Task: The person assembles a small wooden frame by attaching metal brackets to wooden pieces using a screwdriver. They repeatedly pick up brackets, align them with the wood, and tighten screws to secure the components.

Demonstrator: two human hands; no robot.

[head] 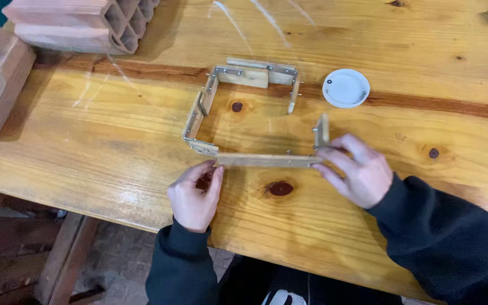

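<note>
The wooden frame (244, 113), slats joined by metal corner brackets, lies flat on the tabletop (114, 147), open at its right side. Its near slat (266, 161) runs left to right between both hands. The left hand (194, 197) pinches the slat's left end; the right hand (354, 169) grips the right end at the upturned corner piece (322, 133). A white lid (345, 88) sits beyond, apart.

On the long varnished pine table (114, 147), a square frame of thin wooden slats joined by metal corner brackets (204, 104) lies at the centre. A round white plastic lid (345, 88) sits near it at three o'clock, and a stack of hollow clay bricks (80, 22) lies well apart at ten o'clock. The left hand (194, 197) touches the frame's near slat at seven o'clock, the right hand (357, 169) at five o'clock.
</note>
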